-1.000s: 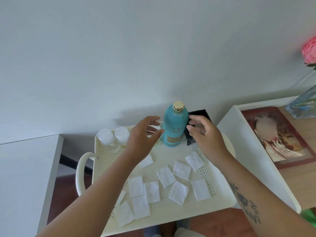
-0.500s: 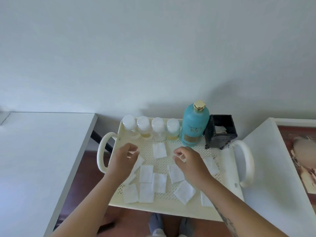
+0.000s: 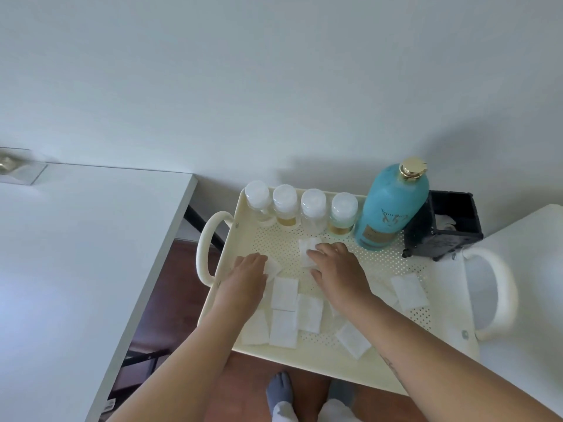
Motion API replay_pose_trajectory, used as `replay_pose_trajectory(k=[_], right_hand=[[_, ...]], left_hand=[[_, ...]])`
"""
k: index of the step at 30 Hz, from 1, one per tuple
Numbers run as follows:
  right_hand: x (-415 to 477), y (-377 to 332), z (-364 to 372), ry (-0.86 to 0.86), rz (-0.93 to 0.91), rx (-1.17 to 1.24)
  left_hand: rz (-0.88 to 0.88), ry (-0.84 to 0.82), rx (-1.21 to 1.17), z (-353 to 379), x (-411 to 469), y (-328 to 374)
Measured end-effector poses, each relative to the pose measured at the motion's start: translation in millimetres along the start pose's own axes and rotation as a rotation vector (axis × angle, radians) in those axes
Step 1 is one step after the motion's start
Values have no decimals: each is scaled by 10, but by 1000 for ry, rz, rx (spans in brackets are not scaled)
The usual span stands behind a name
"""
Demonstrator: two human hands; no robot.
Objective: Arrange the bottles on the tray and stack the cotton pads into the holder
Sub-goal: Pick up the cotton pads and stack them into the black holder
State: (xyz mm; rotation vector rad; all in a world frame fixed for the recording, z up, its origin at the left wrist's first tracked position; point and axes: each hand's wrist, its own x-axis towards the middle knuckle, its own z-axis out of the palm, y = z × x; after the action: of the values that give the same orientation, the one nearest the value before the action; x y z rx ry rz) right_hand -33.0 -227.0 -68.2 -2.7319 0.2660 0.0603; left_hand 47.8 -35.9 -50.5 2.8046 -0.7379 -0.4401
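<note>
Resting palm-down on the cream tray (image 3: pixel 451 287), the left hand (image 3: pixel 243 278) touches one cotton pad (image 3: pixel 272 267) with loosely curled fingers; the right hand (image 3: pixel 338 269), fingers spread flat, presses another pad (image 3: pixel 307 249) near the small bottles (image 3: pixel 313 211). Neither visibly grips anything.

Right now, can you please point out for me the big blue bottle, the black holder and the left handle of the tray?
big blue bottle (image 3: pixel 393 214), head view, on the middle of its body.
black holder (image 3: pixel 444 242), head view, on its front wall.
left handle of the tray (image 3: pixel 203 248), head view, on its outer curve.
</note>
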Motion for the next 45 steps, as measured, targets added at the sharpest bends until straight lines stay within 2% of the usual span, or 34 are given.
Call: replay_pose_trajectory(k=[8,13,18,24,31,37,45], right_hand=[[39,-81,5,7,-39,-145],[-29,-93,-16,24,24,-128],[-73,-88,-8,10,32,-25],[-9,-110,34,31,21,-71],[-60,-105,13,66,1,-78],[-241,-157,-67,218,51,46],[-594,-200,-287,389,153,185]], left_hand=[[-32,-6,5,55,114,1],[-109,-54,-141,18,178,-15],[-128,-85,-140,-30,249,-39],[-168,-161,-247,-25,329,-67],[-92,-50,-270,-46,298,-74],[3,63,-343,-120,214,-37],[85,53,-571,-292,47,190]])
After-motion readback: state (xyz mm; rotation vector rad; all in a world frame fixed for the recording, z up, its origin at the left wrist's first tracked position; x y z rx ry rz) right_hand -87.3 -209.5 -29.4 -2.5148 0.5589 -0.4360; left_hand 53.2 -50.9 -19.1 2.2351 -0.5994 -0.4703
